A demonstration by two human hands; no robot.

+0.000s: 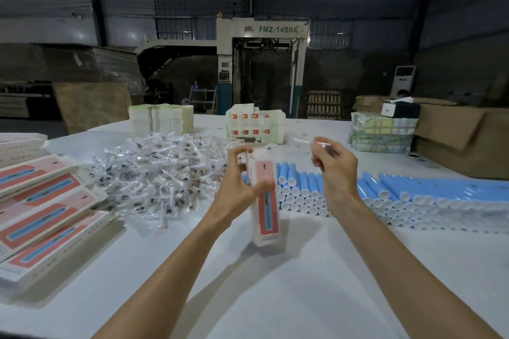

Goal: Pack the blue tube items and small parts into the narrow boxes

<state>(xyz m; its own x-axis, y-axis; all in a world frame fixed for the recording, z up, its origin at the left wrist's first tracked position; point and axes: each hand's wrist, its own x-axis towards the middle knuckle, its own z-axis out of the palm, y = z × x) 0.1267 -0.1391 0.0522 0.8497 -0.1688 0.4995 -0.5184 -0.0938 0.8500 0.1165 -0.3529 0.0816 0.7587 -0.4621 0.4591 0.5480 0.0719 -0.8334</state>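
While my left hand (237, 187) grips the upright narrow box (265, 217), its foot resting on the desk (275, 297), my right hand (334, 170) pinches a clear-wrapped small part (323, 144) in curled fingers above the stacked blue tubes (300, 187).

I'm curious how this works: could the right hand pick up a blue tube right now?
Probably not yet: the right hand pinches a small wrapped part. The blue tubes lie just beyond it with nothing between.
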